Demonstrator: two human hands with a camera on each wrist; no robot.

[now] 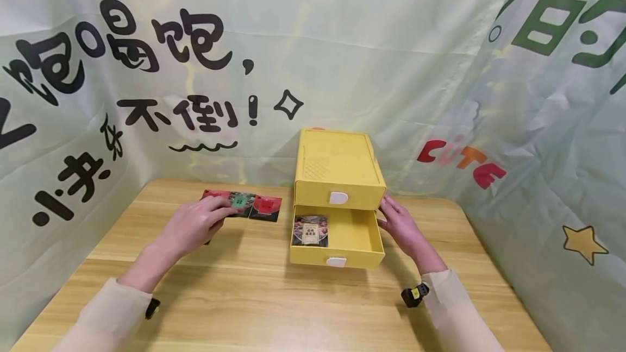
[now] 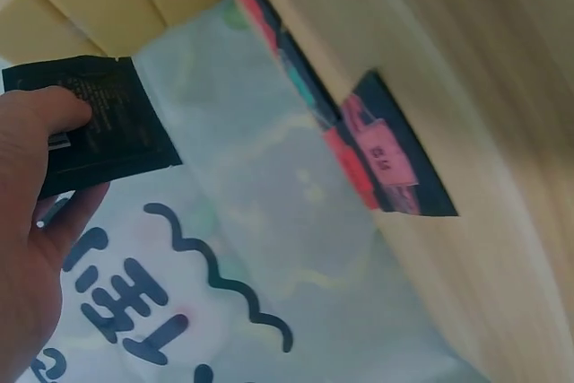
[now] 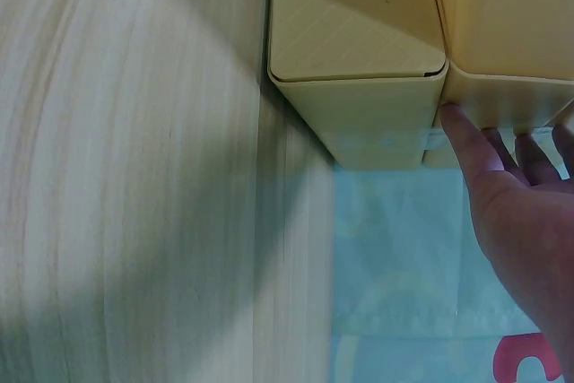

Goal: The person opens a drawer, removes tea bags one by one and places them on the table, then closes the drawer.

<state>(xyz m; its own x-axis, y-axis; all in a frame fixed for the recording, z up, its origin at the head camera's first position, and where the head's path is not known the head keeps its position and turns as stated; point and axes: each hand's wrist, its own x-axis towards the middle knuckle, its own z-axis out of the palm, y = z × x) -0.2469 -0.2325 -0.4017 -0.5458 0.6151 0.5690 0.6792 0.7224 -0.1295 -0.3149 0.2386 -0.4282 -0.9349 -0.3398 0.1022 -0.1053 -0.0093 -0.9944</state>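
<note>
My left hand (image 1: 198, 220) pinches a flat, square sachet (image 2: 108, 123) by its edge, thumb on its dark, printed back in the left wrist view. From the head, a green-labelled face (image 1: 240, 203) shows beyond those fingertips. On the table behind, a red-labelled sachet (image 1: 266, 208) lies in a row with others. A pink-labelled sachet (image 2: 381, 150) lies in front of that row. My right hand (image 1: 403, 227) rests its fingertips against the right side of a yellow two-drawer box (image 1: 337, 159). Its lower drawer (image 1: 359, 232) is pulled out, with a sachet (image 1: 310, 231) at the left inside.
The yellow box stands at the back of the wooden table (image 1: 235, 297), its upper drawer (image 1: 318, 193) closed. A printed cloth (image 1: 391, 69) hangs close behind the table and along both sides.
</note>
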